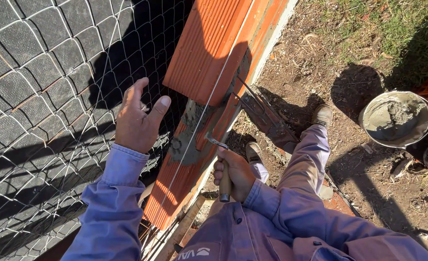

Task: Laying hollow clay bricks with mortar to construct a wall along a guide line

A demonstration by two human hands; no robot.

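My left hand (pixel 137 121) is raised with fingers apart and holds nothing, just left of a ribbed orange brick (pixel 205 48) that rests on top of a brick wall (pixel 173 191). My right hand (pixel 236 175) grips the wooden handle of a trowel (pixel 224 181), whose metal blade reaches toward the grey mortar (pixel 189 137) spread on the wall below the brick's near end. A taut white string (pixel 209 99) runs along the wall's right edge.
A wire mesh fence (pixel 40 96) stands to the left of the wall. A bucket of grey mortar (pixel 398 118) sits on the dirt at right. My legs and shoes (pixel 323 115) stand on bare soil beside the wall.
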